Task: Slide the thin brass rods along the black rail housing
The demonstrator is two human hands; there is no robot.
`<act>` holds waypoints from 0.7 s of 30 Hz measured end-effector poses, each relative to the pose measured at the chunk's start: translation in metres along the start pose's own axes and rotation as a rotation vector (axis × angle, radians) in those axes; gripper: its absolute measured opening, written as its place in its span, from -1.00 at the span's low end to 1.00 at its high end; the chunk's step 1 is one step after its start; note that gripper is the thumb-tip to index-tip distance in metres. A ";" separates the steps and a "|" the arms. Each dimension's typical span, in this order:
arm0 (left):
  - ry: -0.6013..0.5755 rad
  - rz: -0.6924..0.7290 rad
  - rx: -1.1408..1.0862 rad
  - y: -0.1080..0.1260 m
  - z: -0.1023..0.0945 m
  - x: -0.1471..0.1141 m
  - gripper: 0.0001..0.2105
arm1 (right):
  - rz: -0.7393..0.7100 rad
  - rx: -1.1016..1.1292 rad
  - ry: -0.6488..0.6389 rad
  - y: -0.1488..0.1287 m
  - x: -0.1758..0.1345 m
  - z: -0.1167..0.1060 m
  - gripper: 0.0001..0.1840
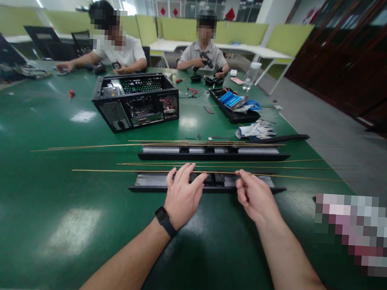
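A dark channel-shaped rail (pixel 152 180) with a silvery inside lies crosswise in front of me, with black blocks (pixel 219 179) set in its middle. My left hand (pixel 184 192), wearing a black watch, rests over the rail with its fingers spread. A thin brass-coloured rod (pixel 96 170) runs along the rail's far edge, passing under the left fingertips. My right hand (pixel 254 194) pinches that rod between thumb and forefinger near the rail's right part. Just beyond, more thin rods (pixel 153 163) lie side by side. Behind them sits a second similar rail (pixel 160 150), also with rods along it.
An open black computer case (pixel 137 102) stands beyond the rails. To its right are a black tray (pixel 237 117) of blue items and white gloves (pixel 256 130). Two people sit across the green table (pixel 40 188), one holding a power drill (pixel 207 59). A clear bottle (pixel 251 76) stands back right.
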State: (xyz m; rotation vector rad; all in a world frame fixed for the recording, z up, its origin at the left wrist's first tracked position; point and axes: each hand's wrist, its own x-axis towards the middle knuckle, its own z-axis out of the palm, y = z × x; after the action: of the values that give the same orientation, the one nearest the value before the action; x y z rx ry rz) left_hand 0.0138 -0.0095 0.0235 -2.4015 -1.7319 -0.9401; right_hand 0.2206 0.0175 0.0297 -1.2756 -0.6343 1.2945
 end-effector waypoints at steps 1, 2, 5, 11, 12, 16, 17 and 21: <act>-0.001 -0.002 0.002 0.000 0.000 0.000 -0.72 | 0.004 -0.006 -0.003 0.000 0.000 0.000 -0.67; -0.002 -0.004 0.004 0.000 0.000 0.000 -0.72 | 0.008 -0.011 -0.008 0.000 0.000 0.000 -0.66; -0.009 -0.007 0.005 0.000 0.000 0.000 -0.72 | 0.014 -0.018 -0.036 0.000 -0.001 0.001 -0.63; -0.020 -0.011 0.002 -0.001 0.001 0.000 -0.72 | 0.011 -0.002 -0.043 0.000 -0.001 0.002 -0.63; -0.020 -0.010 0.004 -0.001 0.001 0.000 -0.72 | 0.009 0.006 -0.036 0.000 -0.001 0.003 -0.63; -0.024 -0.005 0.006 0.000 -0.001 0.000 -0.72 | 0.009 0.028 0.015 -0.002 -0.002 0.003 -0.66; -0.028 -0.005 0.006 0.000 -0.001 0.000 -0.72 | 0.009 0.033 0.023 -0.002 -0.002 0.003 -0.67; -0.026 -0.006 0.001 0.000 -0.001 0.000 -0.71 | 0.012 0.034 0.020 -0.003 -0.003 0.003 -0.70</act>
State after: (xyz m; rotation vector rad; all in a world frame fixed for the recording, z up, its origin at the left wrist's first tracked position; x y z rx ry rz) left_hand 0.0134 -0.0098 0.0247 -2.4194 -1.7491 -0.9132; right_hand 0.2185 0.0165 0.0336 -1.2646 -0.5890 1.2960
